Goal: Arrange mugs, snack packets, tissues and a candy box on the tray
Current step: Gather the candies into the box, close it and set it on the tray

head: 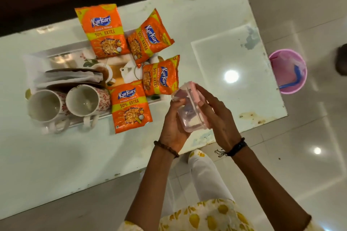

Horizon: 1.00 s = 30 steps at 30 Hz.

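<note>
While both hands, left hand [173,118] and right hand [218,116], clasp the candy box [189,108] with curled fingers, it should be lowered level onto the tray [62,51] beside the snack packets [131,107].

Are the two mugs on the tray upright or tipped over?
Tipped. Both mugs lie on their sides on the tray, open mouths facing the camera.

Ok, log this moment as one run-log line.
left hand and right hand: hold candy box above table | tray: two mugs, four snack packets, tissues | candy box: not yet on tray
</note>
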### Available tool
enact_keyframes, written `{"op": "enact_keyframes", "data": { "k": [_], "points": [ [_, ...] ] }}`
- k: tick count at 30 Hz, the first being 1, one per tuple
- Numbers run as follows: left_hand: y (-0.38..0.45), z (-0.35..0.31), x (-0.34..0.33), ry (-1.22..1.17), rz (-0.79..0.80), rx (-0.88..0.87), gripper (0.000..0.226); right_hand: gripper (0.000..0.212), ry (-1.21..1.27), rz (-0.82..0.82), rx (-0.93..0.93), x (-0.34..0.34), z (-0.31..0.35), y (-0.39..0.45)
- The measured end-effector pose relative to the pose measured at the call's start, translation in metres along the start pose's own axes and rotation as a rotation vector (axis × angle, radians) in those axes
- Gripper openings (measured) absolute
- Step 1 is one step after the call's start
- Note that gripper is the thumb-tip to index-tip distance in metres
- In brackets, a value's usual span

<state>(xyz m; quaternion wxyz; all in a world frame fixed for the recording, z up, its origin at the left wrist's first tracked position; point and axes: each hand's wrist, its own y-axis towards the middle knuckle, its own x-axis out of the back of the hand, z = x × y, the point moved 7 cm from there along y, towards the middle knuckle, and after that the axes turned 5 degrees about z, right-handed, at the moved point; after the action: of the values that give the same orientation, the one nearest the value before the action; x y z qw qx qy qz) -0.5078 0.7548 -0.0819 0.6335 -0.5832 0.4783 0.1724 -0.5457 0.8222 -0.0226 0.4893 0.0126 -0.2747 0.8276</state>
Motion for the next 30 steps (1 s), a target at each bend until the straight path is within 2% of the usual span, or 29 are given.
{"op": "enact_keyframes", "data": {
  "k": [3, 5, 8, 9, 12, 15, 20, 22, 25, 28, 30],
  "points": [
    [-0.023, -0.02, 0.003, 0.105, 0.018, 0.044, 0.034, 0.045, 0.024, 0.005, 0.032, -0.018, 0.019, -0.007],
    [-0.038, -0.035, 0.0, 0.183, 0.044, 0.066, 0.04, 0.036, 0.093, -0.019, 0.059, -0.028, 0.031, -0.012],
    [-0.058, -0.065, 0.0, 0.387, -0.012, 0.073, 0.07, 0.024, 0.177, -0.052, 0.079, -0.047, 0.043, -0.018],
    [-0.064, -0.076, 0.001, 0.451, -0.031, 0.068, 0.071, 0.025, 0.182, -0.064, 0.086, -0.054, 0.047, -0.019],
    [-0.077, -0.107, 0.001, 0.582, -0.049, 0.031, 0.041, 0.027, 0.219, -0.103, 0.118, -0.075, 0.059, -0.018],
    [-0.091, -0.134, 0.005, 0.661, -0.069, 0.001, 0.037, 0.029, 0.261, -0.117, 0.172, -0.096, 0.074, -0.013],
    [-0.113, -0.167, 0.016, 0.588, -0.164, 0.013, 0.045, 0.032, 0.136, -0.001, 0.215, -0.131, 0.096, 0.001],
    [-0.122, -0.185, 0.019, 0.478, -0.202, -0.082, 0.052, 0.033, -0.006, 0.072, 0.246, -0.145, 0.108, 0.008],
    [-0.136, -0.21, 0.027, 0.522, -0.312, -0.269, 0.033, 0.034, -0.176, 0.163, 0.287, -0.165, 0.124, 0.019],
    [-0.148, -0.224, 0.043, 0.377, -0.442, -0.432, 0.033, 0.034, 0.005, 0.15, 0.253, -0.176, 0.134, 0.029],
    [-0.152, -0.23, 0.046, 0.253, -0.446, -0.504, 0.041, 0.037, 0.194, 0.074, 0.115, -0.178, 0.129, 0.036]
  ]
}}
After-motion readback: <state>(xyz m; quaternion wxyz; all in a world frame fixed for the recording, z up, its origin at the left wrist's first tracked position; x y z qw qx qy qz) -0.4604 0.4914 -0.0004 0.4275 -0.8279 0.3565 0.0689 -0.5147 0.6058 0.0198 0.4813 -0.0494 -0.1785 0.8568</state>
